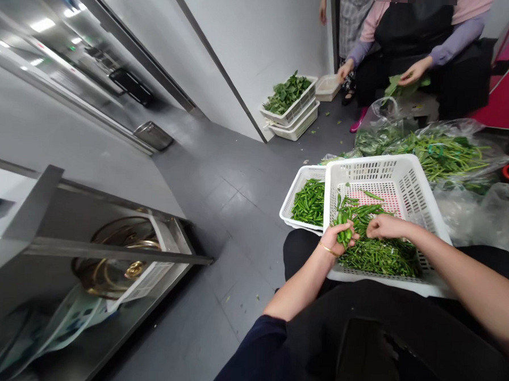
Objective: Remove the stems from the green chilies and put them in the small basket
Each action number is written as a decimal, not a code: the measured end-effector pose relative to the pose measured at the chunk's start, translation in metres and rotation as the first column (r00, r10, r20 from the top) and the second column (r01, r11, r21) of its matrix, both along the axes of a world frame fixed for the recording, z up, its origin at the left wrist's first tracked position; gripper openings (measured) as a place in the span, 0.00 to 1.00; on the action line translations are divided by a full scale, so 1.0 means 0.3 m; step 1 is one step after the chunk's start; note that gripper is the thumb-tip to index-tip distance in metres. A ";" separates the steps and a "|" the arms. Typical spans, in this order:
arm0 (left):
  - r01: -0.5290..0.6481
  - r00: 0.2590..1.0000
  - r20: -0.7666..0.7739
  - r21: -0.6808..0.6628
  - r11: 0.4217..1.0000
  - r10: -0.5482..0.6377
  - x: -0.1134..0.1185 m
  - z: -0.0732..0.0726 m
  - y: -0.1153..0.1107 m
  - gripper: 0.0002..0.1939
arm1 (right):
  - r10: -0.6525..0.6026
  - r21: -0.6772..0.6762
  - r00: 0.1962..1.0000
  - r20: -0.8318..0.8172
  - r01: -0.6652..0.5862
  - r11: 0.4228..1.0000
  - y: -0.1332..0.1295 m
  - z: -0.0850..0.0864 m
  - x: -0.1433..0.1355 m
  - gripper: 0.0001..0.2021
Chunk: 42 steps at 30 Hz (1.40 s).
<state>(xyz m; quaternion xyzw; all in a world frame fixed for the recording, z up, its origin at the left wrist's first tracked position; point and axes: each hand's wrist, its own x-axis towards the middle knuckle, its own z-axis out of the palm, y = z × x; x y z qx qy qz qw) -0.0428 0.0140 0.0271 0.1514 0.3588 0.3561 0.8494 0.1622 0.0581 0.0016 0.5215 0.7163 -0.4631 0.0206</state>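
Observation:
A white perforated basket (pixel 425 191) rests on my lap, with green chili peppers (pixel 364 209) and a heap of thin green stems (pixel 379 259) inside. Over its left side, my left hand (pixel 336 238) is closed around a small bunch of green chili peppers (pixel 345 234). A little to the right, my right hand (pixel 383 226) is pinched closed above the heap. Whatever lies between its fingertips is hidden. To the left, partly behind the lap basket, a second white basket (pixel 286 206) holds many whole green chilies (pixel 309 202).
Across from me a seated person (pixel 416 34) handles green leaves. Plastic bags of leafy greens (pixel 448 152) lie beyond my basket. Stacked white crates (pixel 298 124) with leaves stand by the wall. A metal shelf (pixel 127 252) with a glass lid stands at left.

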 end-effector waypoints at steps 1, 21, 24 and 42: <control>0.031 0.999 0.034 -0.029 0.999 -0.030 -0.003 0.009 0.001 0.16 | -0.027 0.083 0.994 0.108 0.018 0.996 0.020 0.003 -0.012 0.13; 0.259 0.921 -0.351 0.220 0.941 -0.171 0.124 0.006 0.029 0.21 | -0.312 0.383 0.948 -0.071 0.314 0.869 -0.061 0.097 0.011 0.09; 0.199 0.937 -0.318 0.153 0.968 -0.143 0.085 0.016 0.021 0.20 | -0.197 0.512 0.933 0.302 0.015 0.859 -0.054 0.037 -0.030 0.13; 0.056 0.908 -0.415 0.267 0.962 0.062 0.126 -0.022 0.011 0.19 | -0.422 -0.179 0.870 -0.255 0.387 0.905 -0.183 0.057 -0.003 0.14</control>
